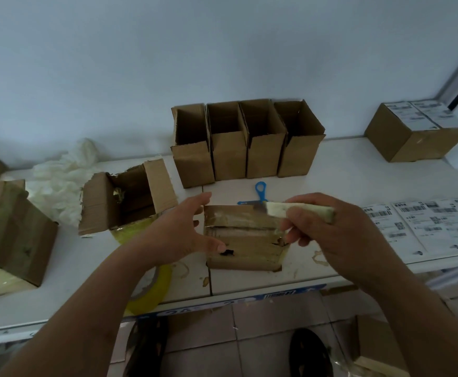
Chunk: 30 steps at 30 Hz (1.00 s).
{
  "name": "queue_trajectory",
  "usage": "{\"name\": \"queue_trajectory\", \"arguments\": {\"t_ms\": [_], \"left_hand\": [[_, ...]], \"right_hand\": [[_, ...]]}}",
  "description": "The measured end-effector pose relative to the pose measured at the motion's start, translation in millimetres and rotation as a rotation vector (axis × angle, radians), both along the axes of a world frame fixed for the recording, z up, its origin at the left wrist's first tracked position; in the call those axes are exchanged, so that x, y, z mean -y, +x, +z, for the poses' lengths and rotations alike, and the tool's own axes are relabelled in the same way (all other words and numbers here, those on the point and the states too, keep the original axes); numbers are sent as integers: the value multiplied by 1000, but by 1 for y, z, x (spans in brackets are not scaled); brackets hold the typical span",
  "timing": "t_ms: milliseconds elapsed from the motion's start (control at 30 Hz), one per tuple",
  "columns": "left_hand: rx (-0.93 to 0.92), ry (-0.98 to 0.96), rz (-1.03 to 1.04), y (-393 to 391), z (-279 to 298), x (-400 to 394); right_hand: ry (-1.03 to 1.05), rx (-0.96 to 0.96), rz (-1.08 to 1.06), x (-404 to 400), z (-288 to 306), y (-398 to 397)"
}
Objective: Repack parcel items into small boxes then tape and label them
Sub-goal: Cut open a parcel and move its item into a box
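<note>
Over the taped box [245,238], left hand [179,232] fingers spread, right hand [339,229] fingers curled around a tape-wrapped knife [298,210].

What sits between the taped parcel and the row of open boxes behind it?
Only the blue scissors, flat on the table between the taped parcel and the four open boxes. They lie low, so lifting items over should clear them.

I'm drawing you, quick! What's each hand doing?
Left hand: open, fingers spread beside the taped brown cardboard parcel.
Right hand: gripping a pale tape-wrapped knife handle.
</note>
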<state>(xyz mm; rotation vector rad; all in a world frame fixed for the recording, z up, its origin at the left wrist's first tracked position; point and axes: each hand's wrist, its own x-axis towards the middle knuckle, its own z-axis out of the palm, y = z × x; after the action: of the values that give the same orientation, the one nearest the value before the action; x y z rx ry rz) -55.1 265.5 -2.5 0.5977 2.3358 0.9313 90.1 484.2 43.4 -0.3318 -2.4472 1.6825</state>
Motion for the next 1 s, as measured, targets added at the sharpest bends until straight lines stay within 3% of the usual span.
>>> {"name": "queue_trajectory", "arguments": {"t_ms": [133,500,767,1000], "left_hand": [[61,3,-11,-4,-2,8],[19,2,-61,-13,-6,10],[6,-17,-89,-13,-8,10],[-4,-35,-81,-16,-10,11]], "right_hand": [[74,13,144,22,-9,-28],[355,15,327,41,-18,-46],[552,11,310,34,-33,-51],[540,14,294,10,-19,-35]]}}
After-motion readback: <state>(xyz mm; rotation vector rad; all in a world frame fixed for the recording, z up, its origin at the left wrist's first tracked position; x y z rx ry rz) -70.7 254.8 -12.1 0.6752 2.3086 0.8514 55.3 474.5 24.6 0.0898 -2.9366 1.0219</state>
